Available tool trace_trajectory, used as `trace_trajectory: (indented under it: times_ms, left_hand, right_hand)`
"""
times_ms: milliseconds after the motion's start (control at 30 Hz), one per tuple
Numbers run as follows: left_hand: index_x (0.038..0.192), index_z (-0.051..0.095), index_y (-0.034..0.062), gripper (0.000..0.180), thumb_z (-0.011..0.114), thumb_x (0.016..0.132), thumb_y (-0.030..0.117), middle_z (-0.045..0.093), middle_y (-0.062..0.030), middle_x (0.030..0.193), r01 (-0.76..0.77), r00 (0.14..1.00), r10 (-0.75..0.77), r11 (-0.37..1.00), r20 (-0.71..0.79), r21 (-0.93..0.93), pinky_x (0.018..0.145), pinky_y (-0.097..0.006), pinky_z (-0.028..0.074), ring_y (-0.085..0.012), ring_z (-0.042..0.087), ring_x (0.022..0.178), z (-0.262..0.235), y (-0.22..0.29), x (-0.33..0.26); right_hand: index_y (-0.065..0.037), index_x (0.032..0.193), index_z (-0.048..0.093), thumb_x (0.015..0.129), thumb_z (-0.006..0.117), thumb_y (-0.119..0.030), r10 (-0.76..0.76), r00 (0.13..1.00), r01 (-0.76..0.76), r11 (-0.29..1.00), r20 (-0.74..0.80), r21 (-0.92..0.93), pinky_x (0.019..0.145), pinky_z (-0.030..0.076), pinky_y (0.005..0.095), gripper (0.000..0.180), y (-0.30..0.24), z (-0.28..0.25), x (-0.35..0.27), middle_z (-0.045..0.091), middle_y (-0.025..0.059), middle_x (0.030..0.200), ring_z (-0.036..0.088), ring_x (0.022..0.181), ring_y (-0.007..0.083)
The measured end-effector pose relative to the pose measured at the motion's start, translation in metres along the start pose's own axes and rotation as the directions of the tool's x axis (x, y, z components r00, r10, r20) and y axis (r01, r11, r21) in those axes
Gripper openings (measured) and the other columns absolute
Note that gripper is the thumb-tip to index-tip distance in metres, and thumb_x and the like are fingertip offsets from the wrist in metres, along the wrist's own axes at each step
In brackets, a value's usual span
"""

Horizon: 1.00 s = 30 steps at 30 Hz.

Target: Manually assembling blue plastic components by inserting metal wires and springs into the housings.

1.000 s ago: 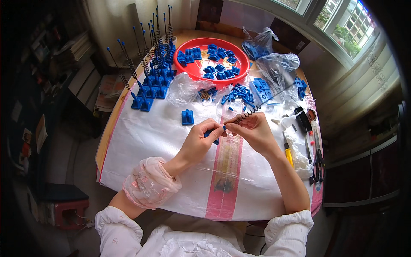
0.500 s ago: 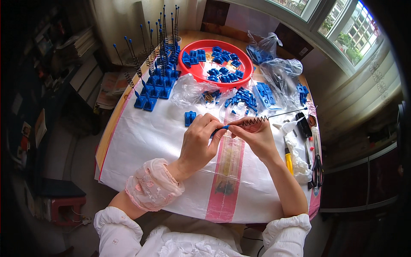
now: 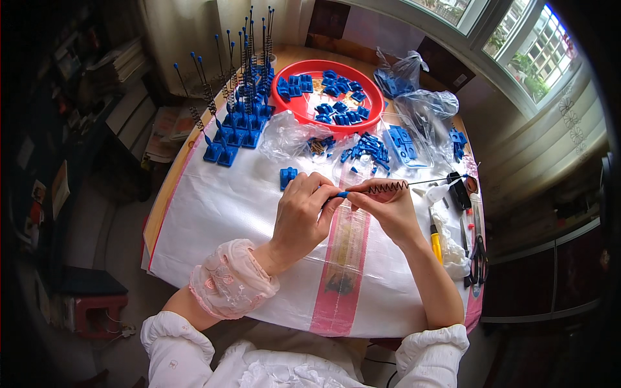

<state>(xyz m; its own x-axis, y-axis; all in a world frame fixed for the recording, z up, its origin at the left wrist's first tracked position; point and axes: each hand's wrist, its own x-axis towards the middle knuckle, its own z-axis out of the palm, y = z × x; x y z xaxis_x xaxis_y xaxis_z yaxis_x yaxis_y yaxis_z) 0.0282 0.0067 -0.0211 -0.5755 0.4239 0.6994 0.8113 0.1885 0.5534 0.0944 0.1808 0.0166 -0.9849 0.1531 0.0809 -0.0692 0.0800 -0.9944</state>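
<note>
Thin dark coiled spring on wire rod [image 3: 388, 187], blue tip at left end, held horizontal above table centre, nr far edge.

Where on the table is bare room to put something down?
Bare white sheet lies left of the left hand, below the finished blue bases. Crowded: red tray, plastic bags, and tools at the right edge.

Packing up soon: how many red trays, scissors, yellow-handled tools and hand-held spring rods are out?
Red round plastic tray: 1
Black-handled scissors: 1
Yellow-handled tool: 1
Spring-wound wire rod, gripped by left hand and right hand: 1
Total: 4
</note>
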Motion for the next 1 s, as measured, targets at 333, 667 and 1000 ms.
trace_trajectory:
  times_ms: [333, 667, 1000]
  left_hand:
    - [0.089, 0.064, 0.0015, 0.009, 0.07, 0.083, 0.006, 0.059, -0.0083, 0.087, -0.026, 0.999, 0.026, 0.999, -0.019, -0.026, 0.07, -0.038, 0.042, -0.0278, 0.055, 0.079, 0.0002, -0.001, -0.0005]
    - [0.09, 0.065, 0.001, 0.009, 0.07, 0.083, 0.005, 0.06, -0.0088, 0.087, -0.005, 1.0, 0.004, 0.999, -0.003, -0.054, 0.071, -0.037, 0.044, -0.0275, 0.057, 0.082, 0.0011, -0.0001, -0.0007]
    - [0.088, 0.066, 0.0035, 0.009, 0.071, 0.083, 0.009, 0.058, -0.0066, 0.086, 0.02, 1.0, -0.019, 0.998, 0.014, -0.061, 0.074, -0.038, 0.044, -0.0257, 0.057, 0.083, 0.0019, -0.0001, -0.0007]
  right_hand:
    - [0.005, 0.097, 0.073, 0.085, 0.075, -0.003, -0.02, 1.0, 0.02, 1.0, 0.018, 0.0, 0.07, 0.058, 0.0243, 0.015, 0.001, -0.0006, 0.0011, 0.071, 0.0086, 0.089, 0.068, 0.078, 0.0116]
    - [0.004, 0.096, 0.073, 0.085, 0.073, -0.002, 0.008, 1.0, -0.008, 1.0, 0.02, -0.012, 0.073, 0.054, 0.0249, 0.013, -0.0019, -0.0023, 0.0005, 0.073, 0.0084, 0.088, 0.067, 0.079, 0.0115]
    - [0.004, 0.094, 0.073, 0.083, 0.074, -0.004, -0.002, 1.0, 0.002, 0.999, -0.009, -0.05, 0.073, 0.055, 0.0255, 0.013, -0.003, -0.0034, 0.001, 0.073, 0.009, 0.085, 0.068, 0.077, 0.013]
